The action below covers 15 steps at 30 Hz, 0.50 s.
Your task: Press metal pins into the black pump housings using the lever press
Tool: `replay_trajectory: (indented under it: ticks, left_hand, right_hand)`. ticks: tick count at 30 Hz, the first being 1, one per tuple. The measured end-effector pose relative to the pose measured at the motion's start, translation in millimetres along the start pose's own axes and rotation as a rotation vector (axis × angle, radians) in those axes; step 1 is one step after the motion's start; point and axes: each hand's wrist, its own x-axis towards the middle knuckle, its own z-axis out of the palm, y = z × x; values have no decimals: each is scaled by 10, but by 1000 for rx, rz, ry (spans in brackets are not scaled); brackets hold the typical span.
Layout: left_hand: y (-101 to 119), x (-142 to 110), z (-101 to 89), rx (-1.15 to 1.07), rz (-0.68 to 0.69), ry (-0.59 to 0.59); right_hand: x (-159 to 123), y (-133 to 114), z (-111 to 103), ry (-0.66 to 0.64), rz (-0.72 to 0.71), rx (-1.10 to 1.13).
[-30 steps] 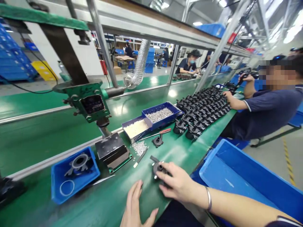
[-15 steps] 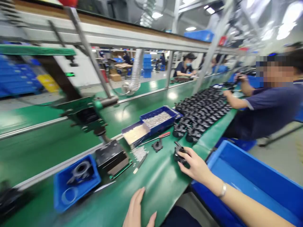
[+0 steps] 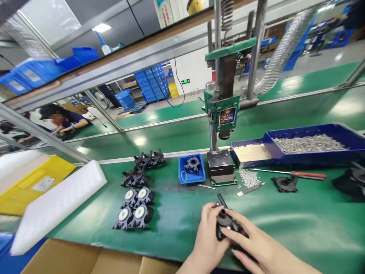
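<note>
Both hands hold a black plastic housing [image 3: 223,217] with a short upright tube on top and a spout pointing away, low over the green mat. My left hand [image 3: 208,234] wraps its left side, fingertips near the top. On the right side, my right hand [image 3: 251,238] grips it with thumb and fingers. Much of its lower body is hidden by the fingers. Beyond the hands lie a loose black cover [image 3: 286,183], a red-handled screwdriver [image 3: 309,175] and a pile of small silver pieces [image 3: 248,178].
A green bench press [image 3: 225,110] stands behind, beside a small blue bin [image 3: 192,180] with a black part and a ring. To the left sit several black housings [image 3: 139,215], some with white discs. Blue trays [image 3: 308,156], white foam [image 3: 59,205] and a cardboard box [image 3: 65,257] surround the area.
The view has swung left towards the press. My right hand has brought the black housing away from the rows at the right, and my left hand, empty before, now holds it too.
</note>
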Motion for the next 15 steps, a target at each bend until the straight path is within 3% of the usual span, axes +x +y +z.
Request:
replay_trajectory:
  ticks: [3, 8, 11, 15]
  left_hand:
    - [-51, -53, -420, 48, -109, 48]
    - [-144, -84, -1073, 243, -218, 78]
    - [-187, 127, -1379, 492, -260, 78]
    - [-264, 613, -1722, 846, -262, -22]
  right_hand:
    - [324, -71, 47, -61, -78, 89]
    - [490, -46, 245, 56, -193, 53]
    - [443, 40, 385, 105, -175, 62]
    - [355, 163, 518, 120, -132, 89]
